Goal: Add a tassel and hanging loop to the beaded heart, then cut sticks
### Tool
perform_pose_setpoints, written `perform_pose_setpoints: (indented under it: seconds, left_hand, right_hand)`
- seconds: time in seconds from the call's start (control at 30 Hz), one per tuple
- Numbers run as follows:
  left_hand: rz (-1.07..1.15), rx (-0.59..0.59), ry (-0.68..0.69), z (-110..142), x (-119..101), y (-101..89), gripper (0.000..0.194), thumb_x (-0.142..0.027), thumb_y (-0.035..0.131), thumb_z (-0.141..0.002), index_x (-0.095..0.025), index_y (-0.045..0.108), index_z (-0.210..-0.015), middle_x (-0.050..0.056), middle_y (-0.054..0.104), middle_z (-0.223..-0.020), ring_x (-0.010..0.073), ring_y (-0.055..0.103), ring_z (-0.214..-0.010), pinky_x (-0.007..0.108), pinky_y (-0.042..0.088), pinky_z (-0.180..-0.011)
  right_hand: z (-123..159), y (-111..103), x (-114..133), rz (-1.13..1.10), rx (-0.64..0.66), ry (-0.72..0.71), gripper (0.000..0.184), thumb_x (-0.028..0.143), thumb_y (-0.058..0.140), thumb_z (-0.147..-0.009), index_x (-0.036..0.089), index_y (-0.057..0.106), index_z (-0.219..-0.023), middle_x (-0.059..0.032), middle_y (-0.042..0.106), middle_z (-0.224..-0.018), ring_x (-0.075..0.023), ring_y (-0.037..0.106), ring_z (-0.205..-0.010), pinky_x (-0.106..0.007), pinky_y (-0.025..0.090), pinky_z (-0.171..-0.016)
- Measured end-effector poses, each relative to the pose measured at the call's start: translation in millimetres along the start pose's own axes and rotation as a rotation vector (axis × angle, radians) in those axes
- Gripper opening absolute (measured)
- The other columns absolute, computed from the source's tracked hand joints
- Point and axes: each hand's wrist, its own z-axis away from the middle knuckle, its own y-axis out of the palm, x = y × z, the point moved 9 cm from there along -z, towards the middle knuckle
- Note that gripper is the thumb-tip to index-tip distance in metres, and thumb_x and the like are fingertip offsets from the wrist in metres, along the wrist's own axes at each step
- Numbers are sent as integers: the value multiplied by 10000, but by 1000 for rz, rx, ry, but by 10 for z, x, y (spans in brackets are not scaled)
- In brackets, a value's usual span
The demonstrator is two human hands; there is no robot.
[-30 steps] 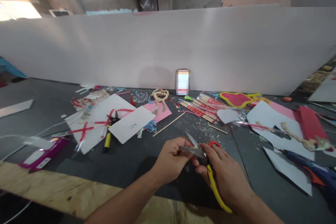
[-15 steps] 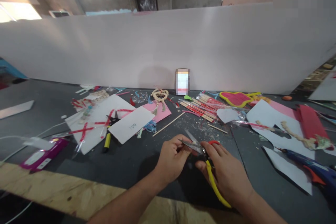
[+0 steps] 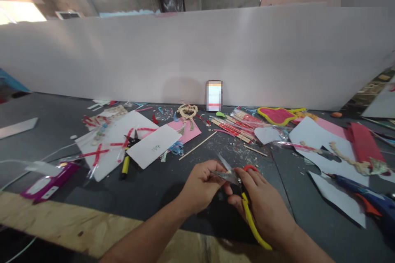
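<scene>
In my right hand [image 3: 262, 199] is a pair of scissors [image 3: 230, 176] with one yellow and one red handle. Its blades are spread and point up and to the left. My left hand [image 3: 200, 185] is closed in a pinch right at the blades, its fingertips touching or very near the lower one. Whatever the left fingers hold is too small or too hidden to make out. Both hands are over the dark tabletop [image 3: 160, 191], close to its front edge.
A thin wooden stick [image 3: 197, 146] and scattered crumbs lie beyond my hands. Packed red-and-wood sticks [image 3: 233, 129], a white card [image 3: 154, 146] and yellow-handled pliers [image 3: 125, 164] lie around. A purple power strip [image 3: 51, 181] is left, a blue glue gun [image 3: 354, 189] right. A phone [image 3: 214, 95] leans against the partition.
The hands hold nearly the same place. The scissors have turned slightly, and their handles sit a little lower. My left hand has shifted slightly left.
</scene>
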Motion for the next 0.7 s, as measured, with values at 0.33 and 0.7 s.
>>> perform_pose_setpoints:
  seconds: [0.33,0.7]
  left_hand:
    - [-9,-94,53,-44,52,-15,113,-238,576,-761,-134,618,-771,46,665,-770,158,643,-711,227,481,-647]
    - [-37,-72,48,-1,-48,-43,85,-125,532,-730,-149,606,-696,11,669,-631,138,617,-629,222,446,-621]
  right_hand:
    - [-32,54,-110,28,92,123,352,435,352,-900,174,529,-1058,-102,641,-883,-240,623,-777,-338,486,-627]
    - [-59,-18,6,3,60,43,582,537,553,-752,146,485,-1178,-135,585,-1021,-295,533,-971,-429,464,-799]
